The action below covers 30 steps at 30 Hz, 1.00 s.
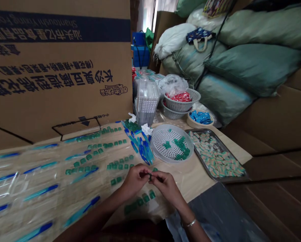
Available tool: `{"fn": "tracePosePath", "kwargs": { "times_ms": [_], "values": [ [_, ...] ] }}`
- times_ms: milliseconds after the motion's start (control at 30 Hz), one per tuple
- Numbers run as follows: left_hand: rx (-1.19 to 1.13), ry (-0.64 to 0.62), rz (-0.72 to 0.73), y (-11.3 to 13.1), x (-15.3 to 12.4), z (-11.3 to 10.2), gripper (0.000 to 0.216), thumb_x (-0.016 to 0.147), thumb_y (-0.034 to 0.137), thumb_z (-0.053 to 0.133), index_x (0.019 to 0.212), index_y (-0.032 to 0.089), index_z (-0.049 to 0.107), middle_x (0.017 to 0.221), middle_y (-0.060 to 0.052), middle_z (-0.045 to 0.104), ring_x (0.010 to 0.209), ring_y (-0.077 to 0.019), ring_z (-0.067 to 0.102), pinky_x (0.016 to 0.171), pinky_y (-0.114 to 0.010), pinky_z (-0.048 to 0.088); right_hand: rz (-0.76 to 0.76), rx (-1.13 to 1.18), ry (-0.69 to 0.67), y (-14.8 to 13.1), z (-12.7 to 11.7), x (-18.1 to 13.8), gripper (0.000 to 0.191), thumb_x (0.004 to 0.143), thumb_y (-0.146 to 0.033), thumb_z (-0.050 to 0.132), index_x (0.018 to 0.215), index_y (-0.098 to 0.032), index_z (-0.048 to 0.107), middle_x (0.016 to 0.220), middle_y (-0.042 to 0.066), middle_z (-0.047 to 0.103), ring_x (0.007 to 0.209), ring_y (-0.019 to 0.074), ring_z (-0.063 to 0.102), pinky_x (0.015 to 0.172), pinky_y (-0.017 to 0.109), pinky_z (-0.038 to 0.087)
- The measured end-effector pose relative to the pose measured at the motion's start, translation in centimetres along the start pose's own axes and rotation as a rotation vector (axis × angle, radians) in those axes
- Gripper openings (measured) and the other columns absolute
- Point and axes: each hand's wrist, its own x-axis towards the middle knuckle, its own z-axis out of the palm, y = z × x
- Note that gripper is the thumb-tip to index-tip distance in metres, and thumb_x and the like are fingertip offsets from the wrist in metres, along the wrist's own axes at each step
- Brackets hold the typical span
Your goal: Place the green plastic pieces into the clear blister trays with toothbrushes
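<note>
My left hand (135,179) and my right hand (165,185) meet over the near part of the table, fingertips pinched together on a small dark green piece (150,177). Most of that piece is covered by my fingers. Around my hands, small green square pieces (146,197) lie in short rows in clear plastic trays. Just beyond is a round, perforated grey basket (157,154) with a few clumps of green pieces (182,149) in it. Left of the basket lies a pile of blue and turquoise pen-shaped sticks (143,149).
A metal tray (199,158) of pale and green pieces stands at right. Behind are a bowl of blue packets (200,117), stacked baskets (177,106) and stacked clear plastic containers (146,99). A large carton (59,67) walls the left; filled sacks (256,67) pile up at right.
</note>
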Motion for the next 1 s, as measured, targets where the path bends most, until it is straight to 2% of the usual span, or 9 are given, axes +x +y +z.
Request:
{"fn": "tracePosePath", "kwargs": {
  "times_ms": [133, 333, 467, 533, 600, 700, 767, 900, 1000],
  "values": [
    [-0.115, -0.055, -0.115, 0.3, 0.1, -0.1, 0.006, 0.061, 0.012, 0.059, 0.062, 0.014, 0.064, 0.057, 0.001, 0.061, 0.054, -0.0103, 0.054, 0.054, -0.021, 0.041, 0.039, 0.144, -0.125, 0.0, -0.4, -0.1, 0.027, 0.083, -0.037, 0.054, 0.087, -0.016, 0.070, 0.071, 0.003, 0.068, 0.066, 0.0156, 0.061, 0.064, 0.026, 0.046],
    [-0.178, -0.023, -0.176, 0.7, 0.2, -0.1, 0.005, 0.055, 0.016, 0.066, 0.058, 0.015, 0.062, 0.055, 0.002, 0.060, 0.053, -0.0098, 0.052, 0.053, -0.021, 0.040, 0.065, 0.129, -0.042, -0.1, -0.6, -0.2, 0.020, 0.076, -0.035, 0.063, 0.075, -0.016, 0.069, 0.064, 0.001, 0.065, 0.059, 0.0127, 0.057, 0.057, 0.023, 0.043],
    [-0.293, -0.164, -0.248, 0.9, 0.2, -0.6, 0.013, 0.055, 0.022, 0.070, 0.062, 0.015, 0.062, 0.058, 0.002, 0.060, 0.054, -0.0096, 0.052, 0.054, -0.021, 0.040, 0.135, 0.205, -0.136, 0.2, -1.1, -0.4, 0.022, 0.075, -0.038, 0.063, 0.073, -0.017, 0.068, 0.062, 0.000, 0.065, 0.058, 0.0130, 0.059, 0.060, 0.025, 0.046],
    [-0.318, -0.193, -0.250, 0.9, 0.1, -0.6, 0.014, 0.056, 0.021, 0.070, 0.064, 0.015, 0.062, 0.059, 0.002, 0.061, 0.054, -0.0100, 0.053, 0.055, -0.022, 0.041, 0.168, 0.251, -0.166, 0.3, -1.3, -0.5, 0.022, 0.073, -0.038, 0.064, 0.074, -0.017, 0.067, 0.063, 0.000, 0.065, 0.057, 0.0132, 0.059, 0.061, 0.026, 0.047],
    [-0.235, -0.133, -0.188, 0.8, -0.1, -0.4, 0.009, 0.058, 0.019, 0.068, 0.062, 0.016, 0.060, 0.057, 0.003, 0.059, 0.053, -0.0099, 0.052, 0.054, -0.021, 0.041, 0.167, 0.246, -0.140, 0.4, -1.3, -0.5, 0.020, 0.072, -0.037, 0.064, 0.073, -0.016, 0.065, 0.061, -0.001, 0.063, 0.055, 0.0126, 0.058, 0.058, 0.025, 0.046],
    [0.008, 0.005, -0.037, 0.5, -0.5, 0.2, 0.007, 0.066, 0.017, 0.061, 0.058, 0.016, 0.062, 0.056, 0.002, 0.060, 0.054, -0.0108, 0.053, 0.054, -0.021, 0.039, 0.103, 0.140, -0.041, 0.2, -0.9, -0.5, 0.017, 0.075, -0.032, 0.058, 0.069, -0.016, 0.061, 0.057, -0.002, 0.058, 0.052, 0.0118, 0.054, 0.054, 0.023, 0.042],
    [0.106, 0.025, 0.018, 0.4, -0.9, 0.4, 0.013, 0.070, 0.017, 0.056, 0.062, 0.016, 0.066, 0.059, 0.000, 0.064, 0.056, -0.0124, 0.055, 0.055, -0.022, 0.040, 0.032, 0.012, 0.032, -0.1, -0.4, -0.7, 0.016, 0.076, -0.027, 0.052, 0.066, -0.016, 0.057, 0.055, -0.002, 0.055, 0.052, 0.0117, 0.052, 0.052, 0.022, 0.039],
    [0.067, -0.020, -0.025, 1.0, -1.5, 0.1, 0.012, 0.070, 0.020, 0.057, 0.068, 0.016, 0.069, 0.063, -0.002, 0.068, 0.059, -0.0146, 0.059, 0.057, -0.023, 0.044, -0.135, -0.298, 0.125, -0.9, 0.6, -1.7, 0.013, 0.076, -0.017, 0.046, 0.067, -0.017, 0.056, 0.060, -0.001, 0.054, 0.056, 0.0121, 0.051, 0.053, 0.021, 0.036],
    [0.080, -0.062, -0.065, 1.2, -1.8, -0.2, 0.008, 0.065, 0.018, 0.061, 0.065, 0.015, 0.068, 0.062, -0.001, 0.068, 0.058, -0.0148, 0.059, 0.056, -0.023, 0.044, -0.192, -0.430, 0.138, -1.0, 1.2, -2.4, 0.015, 0.078, -0.015, 0.045, 0.073, -0.018, 0.058, 0.066, 0.001, 0.057, 0.060, 0.0132, 0.054, 0.056, 0.022, 0.038]
  ]
}}
